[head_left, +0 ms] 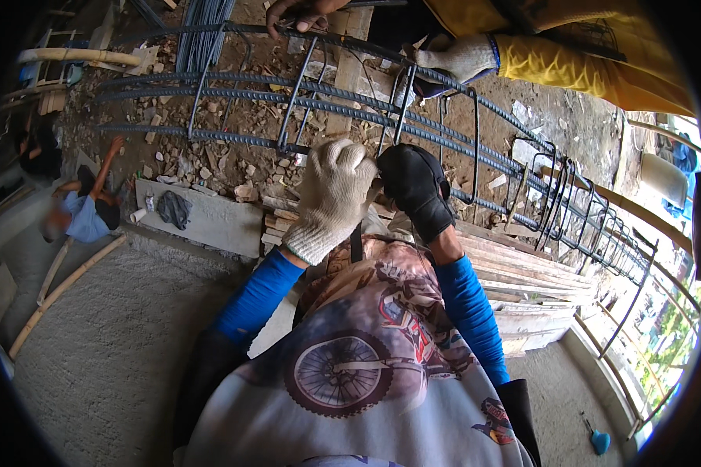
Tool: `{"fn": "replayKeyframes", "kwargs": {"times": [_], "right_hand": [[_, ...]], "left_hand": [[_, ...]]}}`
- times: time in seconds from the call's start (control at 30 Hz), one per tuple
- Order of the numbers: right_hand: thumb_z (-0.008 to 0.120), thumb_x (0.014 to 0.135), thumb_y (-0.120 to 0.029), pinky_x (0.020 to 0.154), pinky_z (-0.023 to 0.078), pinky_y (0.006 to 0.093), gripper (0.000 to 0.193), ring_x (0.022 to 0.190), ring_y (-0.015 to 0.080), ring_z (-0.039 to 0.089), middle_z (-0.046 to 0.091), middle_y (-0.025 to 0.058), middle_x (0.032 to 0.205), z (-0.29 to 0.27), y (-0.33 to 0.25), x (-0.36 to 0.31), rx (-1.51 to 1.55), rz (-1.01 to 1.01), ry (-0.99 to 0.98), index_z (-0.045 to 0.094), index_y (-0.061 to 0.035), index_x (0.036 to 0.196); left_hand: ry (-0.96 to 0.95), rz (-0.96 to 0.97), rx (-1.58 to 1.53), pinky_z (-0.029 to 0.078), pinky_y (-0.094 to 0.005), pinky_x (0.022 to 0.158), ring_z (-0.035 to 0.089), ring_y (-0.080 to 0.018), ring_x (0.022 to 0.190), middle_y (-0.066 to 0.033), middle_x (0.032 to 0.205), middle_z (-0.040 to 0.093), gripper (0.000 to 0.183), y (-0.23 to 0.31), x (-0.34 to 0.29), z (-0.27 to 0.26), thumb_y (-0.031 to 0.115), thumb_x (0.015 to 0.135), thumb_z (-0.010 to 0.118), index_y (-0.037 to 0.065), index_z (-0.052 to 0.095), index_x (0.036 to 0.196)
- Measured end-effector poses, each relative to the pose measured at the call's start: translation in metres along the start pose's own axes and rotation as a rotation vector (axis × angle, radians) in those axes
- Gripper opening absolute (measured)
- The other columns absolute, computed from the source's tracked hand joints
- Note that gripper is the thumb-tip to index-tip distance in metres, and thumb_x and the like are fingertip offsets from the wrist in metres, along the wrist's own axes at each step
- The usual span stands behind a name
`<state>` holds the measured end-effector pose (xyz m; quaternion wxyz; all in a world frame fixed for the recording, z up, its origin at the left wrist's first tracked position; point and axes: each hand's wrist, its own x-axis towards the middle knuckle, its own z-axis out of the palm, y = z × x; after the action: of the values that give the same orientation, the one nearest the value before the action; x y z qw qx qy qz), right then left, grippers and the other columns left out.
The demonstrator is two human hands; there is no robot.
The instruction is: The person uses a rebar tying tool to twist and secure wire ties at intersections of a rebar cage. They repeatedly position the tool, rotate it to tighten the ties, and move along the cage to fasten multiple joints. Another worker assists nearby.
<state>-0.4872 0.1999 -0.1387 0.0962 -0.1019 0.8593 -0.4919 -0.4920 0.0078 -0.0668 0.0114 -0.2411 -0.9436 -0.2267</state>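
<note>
My left hand [336, 183], in a cream knit glove, is closed with its fingers curled at the near bar of a steel rebar cage [343, 109]. Right beside it, my right hand [415, 187] in a black glove is also closed, just below an upright side of a stirrup [405, 105]. Both hands cover a stretch of the near ribbed bar [237, 138]; whatever lies between their fingers is hidden. Across the cage, another person's gloved hand [463, 61] with a yellow sleeve is at the far bar. A bare hand [302, 14] rests on that bar farther left.
Bunched stirrups [565, 191] hang on the cage at the right. Stacked planks [522, 268] lie below it. Rubble [218, 167] covers the ground beyond. A person in blue [89, 214] is at far left, near bamboo poles [62, 300]. Thin rods [202, 35] lie at upper left.
</note>
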Motion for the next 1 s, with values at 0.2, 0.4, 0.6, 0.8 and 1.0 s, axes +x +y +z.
{"fn": "replayKeyframes", "kwargs": {"times": [0.2,0.4,0.6,0.8,1.0], "right_hand": [[0.07,0.085,-0.022,0.062,0.051,0.0451,0.014,0.068,0.0334,0.066,0.066,0.0133,0.075,-0.008,-0.013,0.003,-0.26,-0.182,0.031,0.072,-0.0082,0.081],[0.069,0.084,-0.022,0.065,0.051,0.0458,0.014,0.072,0.0347,0.067,0.066,0.014,0.078,-0.014,-0.018,0.003,-0.286,-0.26,0.036,0.073,-0.0081,0.084],[0.07,0.086,-0.026,0.067,0.052,0.0457,0.017,0.076,0.035,0.068,0.068,0.0132,0.083,-0.017,-0.013,0.004,-0.368,-0.276,-0.013,0.073,-0.0095,0.086],[0.072,0.081,-0.025,0.068,0.052,0.0465,0.019,0.081,0.0366,0.068,0.068,0.0127,0.088,-0.019,-0.011,0.003,-0.474,-0.336,0.008,0.073,-0.01,0.092],[0.073,0.079,-0.024,0.071,0.053,0.0465,0.021,0.084,0.0373,0.068,0.069,0.0129,0.09,-0.022,-0.008,0.0,-0.468,-0.351,-0.022,0.074,-0.0097,0.094]], "left_hand": [[0.037,-0.018,-0.057,0.043,-0.0498,0.106,0.057,-0.0296,0.124,-0.0036,0.117,0.069,0.028,-0.007,0.005,0.004,0.031,0.079,0.083,0.013,0.074,0.099],[0.008,0.003,-0.07,0.041,-0.049,0.108,0.059,-0.0276,0.118,-0.0033,0.115,0.069,0.036,-0.008,0.008,0.002,0.038,0.079,0.087,0.013,0.076,0.101],[0.05,-0.027,-0.118,0.041,-0.0467,0.105,0.058,-0.0256,0.115,0.0031,0.106,0.072,0.023,-0.009,0.009,0.007,0.031,0.074,0.086,0.019,0.079,0.093],[0.015,-0.026,-0.124,0.039,-0.0463,0.104,0.057,-0.025,0.115,0.0039,0.104,0.071,0.022,-0.01,0.008,0.01,0.031,0.074,0.085,0.018,0.079,0.091],[0.01,-0.006,-0.152,0.038,-0.0468,0.104,0.056,-0.0251,0.114,0.0017,0.105,0.071,0.023,-0.01,0.009,0.008,0.032,0.074,0.084,0.016,0.078,0.09]]}}
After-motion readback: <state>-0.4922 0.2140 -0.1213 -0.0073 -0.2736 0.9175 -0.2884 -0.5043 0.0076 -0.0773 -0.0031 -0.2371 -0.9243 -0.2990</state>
